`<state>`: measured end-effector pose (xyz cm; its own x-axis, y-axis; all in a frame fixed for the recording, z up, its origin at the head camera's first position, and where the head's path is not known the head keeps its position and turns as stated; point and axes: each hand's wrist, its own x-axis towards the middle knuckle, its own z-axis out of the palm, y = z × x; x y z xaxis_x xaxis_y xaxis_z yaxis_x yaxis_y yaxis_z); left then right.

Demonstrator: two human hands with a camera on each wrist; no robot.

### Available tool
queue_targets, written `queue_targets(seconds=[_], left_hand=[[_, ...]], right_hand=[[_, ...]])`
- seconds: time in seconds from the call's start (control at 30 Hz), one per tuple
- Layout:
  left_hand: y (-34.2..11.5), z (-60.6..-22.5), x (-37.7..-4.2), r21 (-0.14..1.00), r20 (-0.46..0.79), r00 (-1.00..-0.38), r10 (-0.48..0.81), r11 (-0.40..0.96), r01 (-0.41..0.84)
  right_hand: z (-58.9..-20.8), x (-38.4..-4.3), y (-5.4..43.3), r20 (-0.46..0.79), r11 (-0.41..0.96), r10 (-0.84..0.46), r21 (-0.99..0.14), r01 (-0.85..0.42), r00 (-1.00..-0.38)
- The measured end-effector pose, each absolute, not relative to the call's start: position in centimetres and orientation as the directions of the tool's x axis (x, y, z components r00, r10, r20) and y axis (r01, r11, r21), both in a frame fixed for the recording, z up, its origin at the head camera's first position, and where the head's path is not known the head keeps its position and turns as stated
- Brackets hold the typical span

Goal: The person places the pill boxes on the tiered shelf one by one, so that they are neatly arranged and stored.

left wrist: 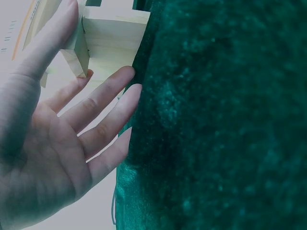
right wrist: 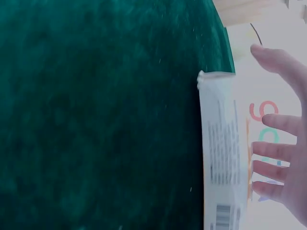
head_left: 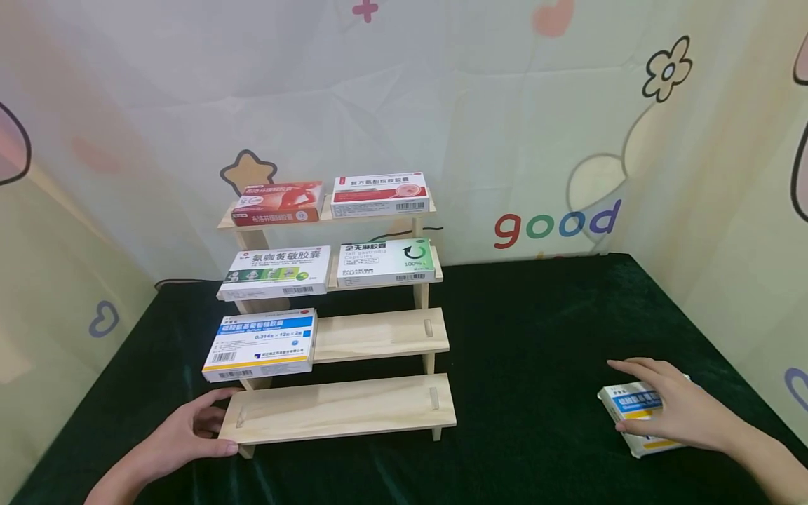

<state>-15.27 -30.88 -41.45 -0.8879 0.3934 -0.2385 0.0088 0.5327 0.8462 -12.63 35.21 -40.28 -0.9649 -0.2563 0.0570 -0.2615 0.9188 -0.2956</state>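
My left hand (head_left: 183,431) is at the left end of the bottom shelf (head_left: 341,410) of a wooden tiered stand. Its thumb lies at the front corner and its index finger near the back corner. In the left wrist view its other fingers (left wrist: 108,129) spread loosely below the stand's wooden end (left wrist: 115,40). Over at the right, my right hand (head_left: 684,407) hovers above a white, blue and yellow medicine box (head_left: 631,403) lying on the cloth, partly covering it. The right wrist view shows this hand's fingers (right wrist: 273,151) spread over the box's pale side (right wrist: 220,153).
On the stand's upper tiers lie a red box (head_left: 278,203), a white-and-red box (head_left: 379,196), a white box with a green band (head_left: 275,272) and a white-and-green box (head_left: 386,263). A blue-and-white box (head_left: 260,345) sits left on the tier below. Dark green cloth (head_left: 524,351) covers the table; a printed curtain (head_left: 442,126) hangs behind.
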Motion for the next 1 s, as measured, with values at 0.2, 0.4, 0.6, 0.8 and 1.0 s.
queue_targets(seconds=[0.2,0.4,0.6,0.8,1.0], left_hand=[[-30.9,-41.5,-15.3,0.858,-0.244,-0.884,0.398,0.514,-0.006],[-30.9,-41.4,-15.3,0.856,-0.25,-0.885,0.392,0.517,-0.013],[-30.9,-41.5,-15.3,0.856,-0.249,-0.885,0.393,0.516,-0.012],[-30.9,-41.6,-15.3,0.854,-0.247,-0.886,0.393,0.52,-0.008],[-30.9,-41.6,-15.3,0.858,-0.242,-0.887,0.394,0.514,-0.006]], right_hand=[[-40.8,-12.3,36.4,0.041,0.922,-0.244,-0.298,-0.245,-0.969],[-41.1,-12.0,37.2,0.007,0.933,-0.224,-0.287,-0.216,-0.975],[-41.4,-11.7,38.1,0.008,0.939,-0.235,-0.256,-0.229,-0.972],[-41.7,-11.4,38.9,-0.015,0.947,-0.215,-0.246,-0.205,-0.976],[-41.9,-11.4,39.2,-0.022,0.957,-0.191,-0.226,-0.181,-0.981]])
